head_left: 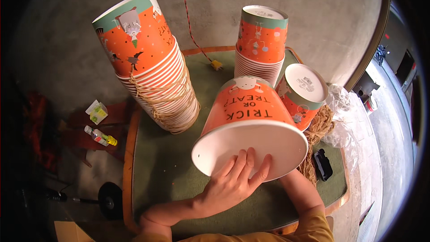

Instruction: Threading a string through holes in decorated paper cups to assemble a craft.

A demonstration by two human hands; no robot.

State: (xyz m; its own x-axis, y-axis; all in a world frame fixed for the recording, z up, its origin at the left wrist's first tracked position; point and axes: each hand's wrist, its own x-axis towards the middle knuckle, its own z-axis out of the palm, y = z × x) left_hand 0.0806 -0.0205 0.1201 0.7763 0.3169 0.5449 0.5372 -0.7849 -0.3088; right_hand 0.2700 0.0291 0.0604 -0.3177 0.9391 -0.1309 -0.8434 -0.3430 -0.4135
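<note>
A large orange paper bucket (250, 104) with a green band is tilted above the table, its white mouth facing me. My left hand (235, 177) reaches over the near rim. Its fingers are stretched out and apart against the white inside. My right forearm (304, 192) passes behind the bucket, which hides that hand. Right of it stands an upturned orange bucket (301, 107). Behind is an upturned stack of buckets (260, 36). At the left leans a taller stack (141, 40), wound with brown twine (168, 94).
The green table (165, 170) has a wooden edge. Loose twine (319, 127), a black case (323, 165) and clear plastic wrapping (341, 116) lie at its right. A yellow plug (217, 65) ends a red cord. A bottle (99, 136) lies on a low red seat to the left.
</note>
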